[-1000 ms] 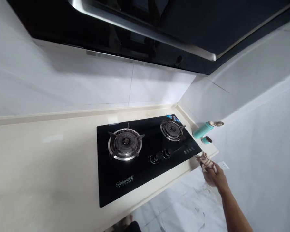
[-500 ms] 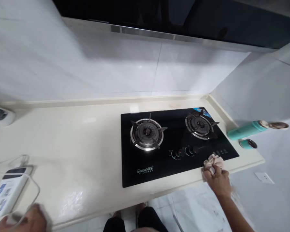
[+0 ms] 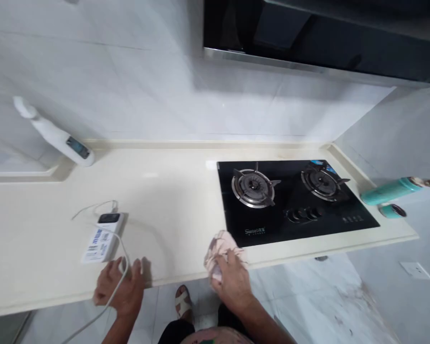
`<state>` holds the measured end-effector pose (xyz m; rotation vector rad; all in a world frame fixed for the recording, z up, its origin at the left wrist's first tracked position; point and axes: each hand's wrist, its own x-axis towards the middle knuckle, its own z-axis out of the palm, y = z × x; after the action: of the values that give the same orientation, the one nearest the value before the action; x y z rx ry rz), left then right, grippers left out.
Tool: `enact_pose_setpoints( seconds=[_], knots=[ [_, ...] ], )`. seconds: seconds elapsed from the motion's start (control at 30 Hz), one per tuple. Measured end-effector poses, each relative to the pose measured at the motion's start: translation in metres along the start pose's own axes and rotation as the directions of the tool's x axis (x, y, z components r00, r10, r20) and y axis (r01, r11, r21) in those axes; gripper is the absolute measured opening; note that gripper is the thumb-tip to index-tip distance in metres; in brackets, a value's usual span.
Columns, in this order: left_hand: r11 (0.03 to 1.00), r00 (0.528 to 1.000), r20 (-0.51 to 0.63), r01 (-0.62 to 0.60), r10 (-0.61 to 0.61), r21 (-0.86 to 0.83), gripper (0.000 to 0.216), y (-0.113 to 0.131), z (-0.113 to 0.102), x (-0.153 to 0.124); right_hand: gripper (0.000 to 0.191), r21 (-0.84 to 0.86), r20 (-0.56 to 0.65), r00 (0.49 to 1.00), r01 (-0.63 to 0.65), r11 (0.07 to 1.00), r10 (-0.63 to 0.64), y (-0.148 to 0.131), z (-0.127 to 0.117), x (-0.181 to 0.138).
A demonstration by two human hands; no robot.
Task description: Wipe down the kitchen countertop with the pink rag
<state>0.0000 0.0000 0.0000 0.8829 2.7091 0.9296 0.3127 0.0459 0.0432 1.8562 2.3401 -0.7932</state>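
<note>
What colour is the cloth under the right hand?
Pale pink with whitish patches. The cloth shows best in the head view, bunched under the right hand.

Left hand [image 3: 120,286] rests flat with fingers spread; right hand [image 3: 232,282] presses down, fingers curled.

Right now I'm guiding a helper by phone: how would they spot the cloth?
Find the black gas hob set in the cream countertop. At its front left corner, near the counter's edge, the right hand presses a crumpled pinkish cloth, the only soft thing there.
</note>
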Motion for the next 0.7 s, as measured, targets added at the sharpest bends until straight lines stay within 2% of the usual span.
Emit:
enact_pose_setpoints(
  seconds=[0.1, 0.17, 0.2, 0.27, 0.37, 0.43, 0.5, 0.53, 0.57, 0.63, 0.67, 0.7],
  knots=[
    [0.994, 1.000, 0.016, -0.016, 0.018, -0.110, 0.061, -0.014, -0.011, -0.006, 0.057, 0.124, 0.056, 0.966, 0.244, 0.962, -0.252, -0.063, 0.034, -0.002],
    [0.976, 0.996, 0.077, -0.029, 0.047, -0.215, 0.067, -0.022, -0.022, -0.012, 0.054, 0.267, 0.071, 0.904, 0.390, 0.881, -0.421, -0.090, 0.050, 0.000],
    [0.963, 0.991, 0.118, -0.025, 0.059, -0.270, 0.069, -0.025, -0.027, -0.017, 0.051, 0.358, 0.079, 0.877, 0.418, 0.835, -0.473, -0.097, 0.054, 0.001],
    [0.932, 0.974, 0.214, 0.010, 0.073, -0.362, 0.071, -0.033, -0.039, -0.027, 0.047, 0.566, 0.109, 0.870, 0.344, 0.749, -0.481, -0.102, 0.056, 0.005],
    [0.894, 0.925, 0.365, 0.076, 0.101, -0.441, 0.067, -0.040, -0.056, -0.039, 0.051, 0.805, 0.218, 0.902, 0.049, 0.591, -0.372, -0.086, 0.047, 0.004],
    [0.876, 0.882, 0.447, 0.092, 0.149, -0.473, 0.067, -0.038, -0.064, -0.043, 0.052, 0.899, 0.271, 0.907, -0.118, 0.422, -0.323, -0.067, 0.040, -0.003],
    [0.848, 0.795, 0.560, 0.118, 0.231, -0.517, 0.074, -0.030, -0.069, -0.045, 0.047, 0.952, 0.287, 0.912, -0.238, 0.191, -0.293, -0.051, 0.036, -0.012],
    [0.825, 0.726, 0.629, 0.154, 0.279, -0.544, 0.081, -0.024, -0.070, -0.045, 0.044, 0.957, 0.289, 0.916, -0.280, 0.073, -0.278, -0.047, 0.035, -0.017],
    [0.796, 0.635, 0.699, 0.211, 0.329, -0.567, 0.089, -0.015, -0.070, -0.046, 0.043, 0.950, 0.292, 0.920, -0.310, -0.029, -0.263, -0.045, 0.034, -0.022],
    [0.734, 0.449, 0.792, 0.349, 0.414, -0.582, 0.101, 0.003, -0.067, -0.049, 0.047, 0.925, 0.310, 0.921, -0.350, -0.150, -0.235, -0.048, 0.032, -0.030],
    [0.712, 0.387, 0.810, 0.400, 0.440, -0.577, 0.101, 0.012, -0.064, -0.051, 0.050, 0.915, 0.322, 0.921, -0.362, -0.177, -0.219, -0.051, 0.032, -0.033],
    [0.698, 0.349, 0.820, 0.433, 0.454, -0.570, 0.095, 0.020, -0.061, -0.052, 0.055, 0.910, 0.333, 0.921, -0.370, -0.186, -0.201, -0.054, 0.031, -0.035]
  ],
)
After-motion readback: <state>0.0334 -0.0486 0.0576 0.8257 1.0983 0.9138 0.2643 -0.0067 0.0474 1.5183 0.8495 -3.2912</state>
